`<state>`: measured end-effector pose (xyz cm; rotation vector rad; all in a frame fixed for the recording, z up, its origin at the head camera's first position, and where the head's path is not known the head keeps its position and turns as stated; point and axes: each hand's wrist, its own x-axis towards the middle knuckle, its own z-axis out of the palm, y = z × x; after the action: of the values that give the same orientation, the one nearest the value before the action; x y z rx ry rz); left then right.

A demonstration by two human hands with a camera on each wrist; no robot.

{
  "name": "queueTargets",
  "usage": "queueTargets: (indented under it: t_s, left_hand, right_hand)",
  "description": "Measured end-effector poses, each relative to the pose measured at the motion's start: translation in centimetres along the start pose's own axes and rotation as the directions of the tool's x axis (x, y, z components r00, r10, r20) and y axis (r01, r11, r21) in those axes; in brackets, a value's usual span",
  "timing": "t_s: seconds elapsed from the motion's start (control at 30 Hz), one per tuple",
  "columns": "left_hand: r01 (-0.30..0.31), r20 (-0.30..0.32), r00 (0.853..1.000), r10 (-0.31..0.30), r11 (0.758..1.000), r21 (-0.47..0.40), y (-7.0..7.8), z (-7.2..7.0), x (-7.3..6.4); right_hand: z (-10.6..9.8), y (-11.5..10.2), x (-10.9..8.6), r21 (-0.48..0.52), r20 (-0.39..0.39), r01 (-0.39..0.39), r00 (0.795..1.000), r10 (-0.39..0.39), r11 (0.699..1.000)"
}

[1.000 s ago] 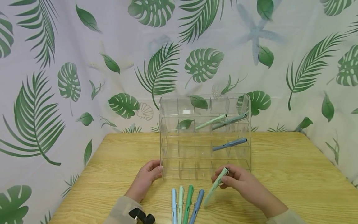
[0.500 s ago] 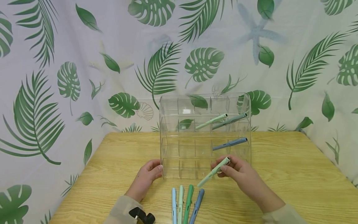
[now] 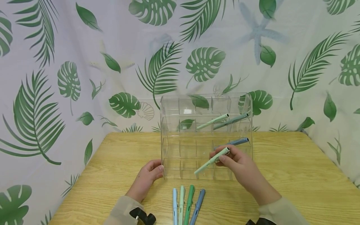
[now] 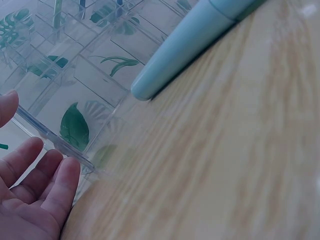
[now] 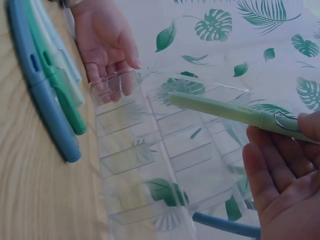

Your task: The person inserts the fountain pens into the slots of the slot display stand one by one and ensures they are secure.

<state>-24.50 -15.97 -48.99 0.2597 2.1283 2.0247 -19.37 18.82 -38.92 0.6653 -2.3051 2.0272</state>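
My right hand (image 3: 237,164) pinches a light green pen (image 3: 211,161) with a wire clip between thumb and fingers. The pen slants in front of the lower right part of a clear acrylic pen rack (image 3: 187,153). In the right wrist view, the pen (image 5: 215,109) points across the rack's compartments. My left hand (image 3: 147,176) holds the rack's left side edge, thumb at the front and fingers along the outside. A pale green pen (image 3: 212,122) and a teal pen (image 3: 233,120) lie in an upper tier. A blue pen (image 3: 239,141), partly hidden by my right hand, lies lower down.
On the wooden table (image 3: 129,147), in front of the rack, several pens lie side by side: a light blue pen (image 3: 175,204), a pale green pen (image 3: 181,203), a green pen (image 3: 189,201) and a slate blue pen (image 3: 198,204). A leaf-printed cloth (image 3: 118,40) hangs behind.
My right hand has risen from near the table toward the rack, carrying the light green pen up and tilting it flatter. The left hand has stayed at the rack's side.
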Motion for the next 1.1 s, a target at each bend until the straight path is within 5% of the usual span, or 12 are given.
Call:
queueTargets:
  t_s: [0.8,1.1]
  left_hand:
    - [-0.014,-0.01,1.0,0.014,1.0,0.01,0.3,0.2,0.0]
    - [0.007,-0.011,1.0,-0.007,1.0,0.0,0.1,0.1,0.1]
  right_hand:
    - [-0.1,-4.2,4.9,-0.059,-0.117,0.125,0.984,-0.131,0.99]
    - [0.1,-5.6,6.8,-0.041,-0.182,0.092,0.978,-0.098,0.995]
